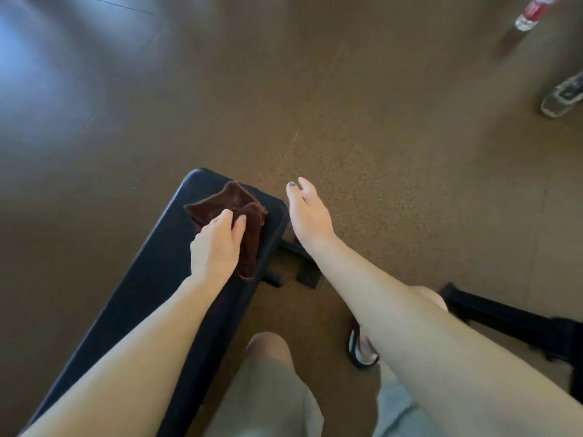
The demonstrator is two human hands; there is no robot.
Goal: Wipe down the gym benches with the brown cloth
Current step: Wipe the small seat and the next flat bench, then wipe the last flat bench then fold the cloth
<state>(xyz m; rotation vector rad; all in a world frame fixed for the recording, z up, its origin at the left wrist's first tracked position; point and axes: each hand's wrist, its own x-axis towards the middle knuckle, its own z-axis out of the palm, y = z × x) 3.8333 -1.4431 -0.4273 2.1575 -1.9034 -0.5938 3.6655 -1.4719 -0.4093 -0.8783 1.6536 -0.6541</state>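
Brown cloth (230,205) lay bunched under left hand (217,244) at far end of worktop (148,279); fingers curled onto it, pressing. Right hand (307,212) just beside, off the edge, open, holding nothing. Judged soft, light, limp: best gripped mid-bunch. No containers nearby.

Dim, warm indoor light. A pale bluish glare spreads over the floor (347,137) at upper left. The picture is soft overall; a bottle (533,12) and shoe (563,96) at the right edge are smeared and stretched by wide-angle distortion. Shadows are faint.
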